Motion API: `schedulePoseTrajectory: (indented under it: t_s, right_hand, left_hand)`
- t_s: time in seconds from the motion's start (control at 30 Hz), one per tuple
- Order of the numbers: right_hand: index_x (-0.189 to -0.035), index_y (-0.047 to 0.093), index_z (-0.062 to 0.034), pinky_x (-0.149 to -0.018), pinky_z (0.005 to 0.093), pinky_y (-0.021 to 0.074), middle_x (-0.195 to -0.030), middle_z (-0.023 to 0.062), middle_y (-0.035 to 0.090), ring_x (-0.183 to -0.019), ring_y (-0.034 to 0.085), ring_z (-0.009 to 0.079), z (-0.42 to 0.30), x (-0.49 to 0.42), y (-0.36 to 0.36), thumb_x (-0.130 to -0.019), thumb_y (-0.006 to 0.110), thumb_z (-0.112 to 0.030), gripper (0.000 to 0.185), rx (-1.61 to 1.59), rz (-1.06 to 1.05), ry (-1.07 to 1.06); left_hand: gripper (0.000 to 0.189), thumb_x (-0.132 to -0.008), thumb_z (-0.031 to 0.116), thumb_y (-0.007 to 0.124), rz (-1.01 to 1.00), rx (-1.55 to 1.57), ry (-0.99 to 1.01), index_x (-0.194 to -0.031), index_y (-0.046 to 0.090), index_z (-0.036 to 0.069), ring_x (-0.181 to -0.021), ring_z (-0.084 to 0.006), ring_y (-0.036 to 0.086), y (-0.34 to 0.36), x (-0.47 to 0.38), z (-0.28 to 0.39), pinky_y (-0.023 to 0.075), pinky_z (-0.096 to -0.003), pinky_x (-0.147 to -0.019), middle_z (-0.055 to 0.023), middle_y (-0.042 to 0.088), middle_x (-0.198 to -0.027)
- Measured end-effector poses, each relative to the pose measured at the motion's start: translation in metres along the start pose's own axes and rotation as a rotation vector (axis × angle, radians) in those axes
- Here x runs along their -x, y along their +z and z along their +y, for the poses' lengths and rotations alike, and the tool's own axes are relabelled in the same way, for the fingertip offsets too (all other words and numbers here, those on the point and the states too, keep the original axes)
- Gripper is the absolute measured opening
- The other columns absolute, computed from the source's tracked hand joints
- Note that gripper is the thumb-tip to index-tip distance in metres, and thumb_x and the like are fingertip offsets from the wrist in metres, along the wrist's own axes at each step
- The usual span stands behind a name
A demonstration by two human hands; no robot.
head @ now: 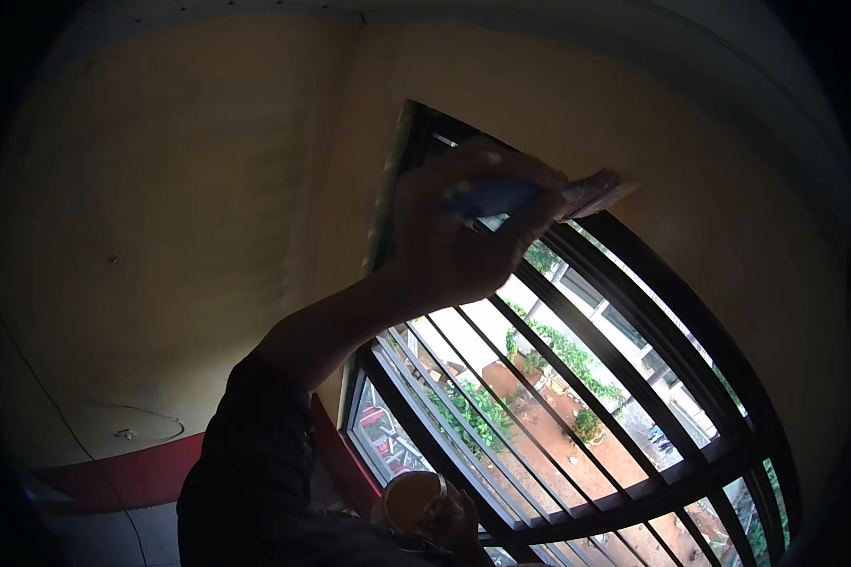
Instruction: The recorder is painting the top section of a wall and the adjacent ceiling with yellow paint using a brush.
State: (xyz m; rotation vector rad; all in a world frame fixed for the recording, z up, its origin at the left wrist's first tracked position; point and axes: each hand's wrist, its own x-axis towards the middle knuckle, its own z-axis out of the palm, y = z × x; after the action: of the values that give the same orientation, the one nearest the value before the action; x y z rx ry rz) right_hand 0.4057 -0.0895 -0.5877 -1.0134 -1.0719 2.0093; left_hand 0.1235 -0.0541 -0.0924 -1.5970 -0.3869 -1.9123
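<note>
A paintbrush with a blue handle (pixel 493 197) is gripped in one raised hand (pixel 461 220), its bristles pointing right at the wall just above the window's top frame. The arm in a dark sleeve rises from the lower left; I take it for my left arm, since it enters on that side. Low in the picture my other hand, the right hand (pixel 450 521), holds a round container (pixel 408 500) with a light rim or handle. The container's inside looks orange-brown; how full it is cannot be told. Behind both hands stands a barred window (pixel 596 383) in a dark frame.
A tan wall (pixel 170 177) meets the window wall at a corner on the left. A red band (pixel 142 468) runs along its lower part, with a thin hanging cable (pixel 64 418) and a short loose wire nearby. Plants and reddish ground show outside.
</note>
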Motion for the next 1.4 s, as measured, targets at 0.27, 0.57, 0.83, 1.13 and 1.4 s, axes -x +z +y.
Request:
schedulePoseTrajectory:
  t_s: [0.27,0.57,0.83,1.13,1.4]
  right_hand:
    - [-0.101,0.053,-0.0043,-0.075,0.0413,0.0466,-0.086,0.0094,0.055,-0.077,0.056,0.0242,0.032,-0.009,-0.039,-0.07,0.063,-0.042,0.05,-0.03,-0.056,-0.103]
    - [-0.112,0.049,-0.0025,-0.075,0.0347,0.0493,-0.092,0.0079,0.055,-0.082,0.057,0.021,-0.058,0.036,0.043,-0.061,0.079,-0.032,0.066,-0.33,-0.007,0.176]
    - [-0.105,0.051,-0.0044,-0.075,0.0394,0.0471,-0.088,0.009,0.055,-0.079,0.056,0.0233,-0.054,0.031,0.042,-0.067,0.068,-0.04,0.055,-0.216,-0.027,0.113]
    - [-0.097,0.054,-0.0066,-0.076,0.0446,0.0446,-0.083,0.0102,0.055,-0.076,0.054,0.0259,-0.055,0.031,0.036,-0.074,0.056,-0.05,0.049,-0.141,-0.025,0.038]
    - [-0.09,0.056,-0.0085,-0.077,0.0493,0.0424,-0.079,0.0113,0.054,-0.073,0.053,0.0282,-0.056,0.028,0.039,-0.081,0.046,-0.058,0.052,0.017,-0.056,-0.06]
  left_hand:
    - [0.025,-0.088,0.009,0.055,0.392,0.765,-1.042,-0.107,0.05,-0.006,-0.086,-0.0291,0.063,-0.051,-0.021,-0.166,0.0599,-0.034,-0.072,-0.0171,0.056,-0.102]
    - [0.02,-0.076,0.018,0.063,0.557,-0.674,-0.429,-0.094,0.068,0.01,-0.081,-0.0236,0.065,-0.15,-0.04,-0.244,0.0502,-0.0352,-0.073,-0.0079,0.068,-0.083]
    - [0.013,-0.075,0.017,0.063,0.422,-0.724,-0.131,-0.081,0.068,0.007,-0.067,-0.0293,0.065,-0.101,-0.067,-0.241,0.0511,-0.0352,-0.064,-0.0129,0.066,-0.075]
    - [0.013,-0.076,0.019,0.066,0.276,-0.612,-0.077,-0.081,0.067,0.007,-0.069,-0.024,0.066,-0.043,-0.081,-0.18,0.0511,-0.032,-0.064,-0.0106,0.066,-0.073]
    - [0.009,-0.074,0.015,0.069,0.221,-0.335,0.005,-0.074,0.066,0.006,-0.062,-0.0187,0.066,0.007,-0.079,-0.084,0.0524,-0.0276,-0.057,-0.0092,0.064,-0.067]
